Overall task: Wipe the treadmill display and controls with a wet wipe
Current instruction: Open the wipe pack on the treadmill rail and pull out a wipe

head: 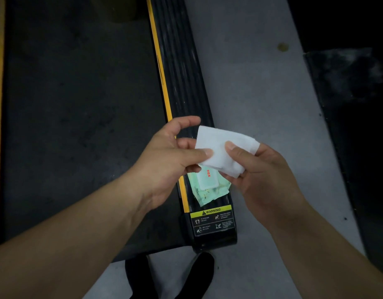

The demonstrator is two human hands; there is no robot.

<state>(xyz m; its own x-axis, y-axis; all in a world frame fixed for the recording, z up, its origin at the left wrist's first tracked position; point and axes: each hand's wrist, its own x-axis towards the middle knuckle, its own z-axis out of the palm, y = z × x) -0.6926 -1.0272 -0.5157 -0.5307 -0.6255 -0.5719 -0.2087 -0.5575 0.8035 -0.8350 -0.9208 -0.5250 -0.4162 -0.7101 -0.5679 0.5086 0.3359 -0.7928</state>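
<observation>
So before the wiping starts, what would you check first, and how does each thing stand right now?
1. Wipe out of the pack: ok.
2. Both hands hold it: ok, left hand and right hand each pinch it with thumb on top.
3. Wipe unfolded for use: not ok, it looks folded.
4. Wipe wet enough: cannot tell.
5. Pack resting safely: ok, it lies on the side rail above the warning label.
6. Display and controls in reach: cannot tell, neither is in view.
</observation>
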